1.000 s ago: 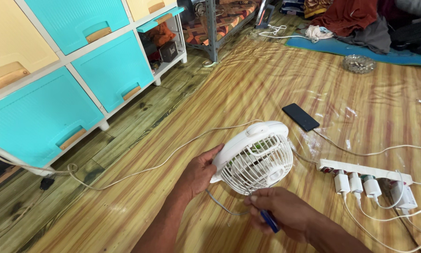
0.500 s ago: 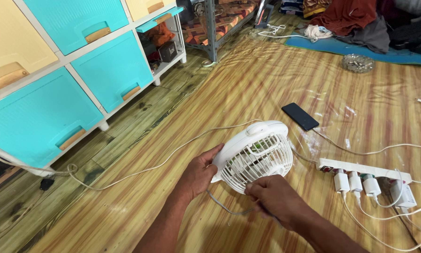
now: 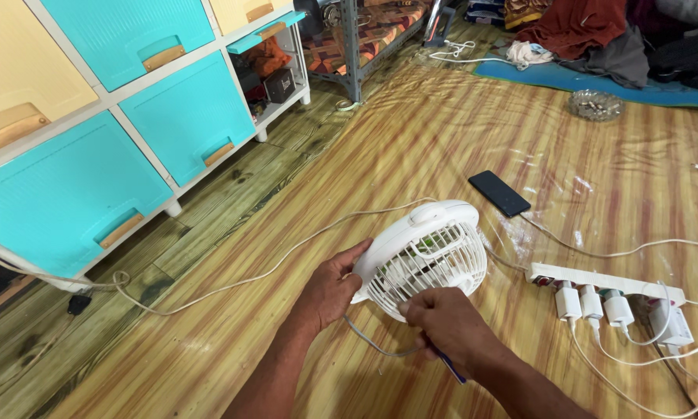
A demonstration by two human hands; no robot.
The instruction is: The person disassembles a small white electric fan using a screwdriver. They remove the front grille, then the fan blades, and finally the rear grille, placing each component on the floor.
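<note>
A: Okay, quick one — what has the left hand [image 3: 329,291] got?

B: Small white fan [image 3: 426,260], held off the floor [image 3: 411,140]. Palm sits on the rear housing, fingers [image 3: 347,260] wrapped round its edge, so closed on it. Grille faces down and right, toward the person.

A: Right hand [image 3: 450,330]?

B: Fingers curled shut round a blue-handled tool [image 3: 450,365] — only a bit of handle shows under the palm. Thumb and fingertips are up against the lower grille. Tool tip is hidden, can't tell where it touches.

A: Cords?

B: Grey cable [image 3: 372,341] loops under the fan between the two hands. Long white cord [image 3: 271,268] runs left across the floor toward the turquoise drawer cabinet [image 3: 131,140].

A: Anything on the right?

B: White power strip [image 3: 605,281] just beside the fan, several white plugs in it. Black phone [image 3: 498,192] lies flat on the floor beyond the fan. Glass ashtray [image 3: 595,105] well apart, near a blue mat [image 3: 589,81].
</note>
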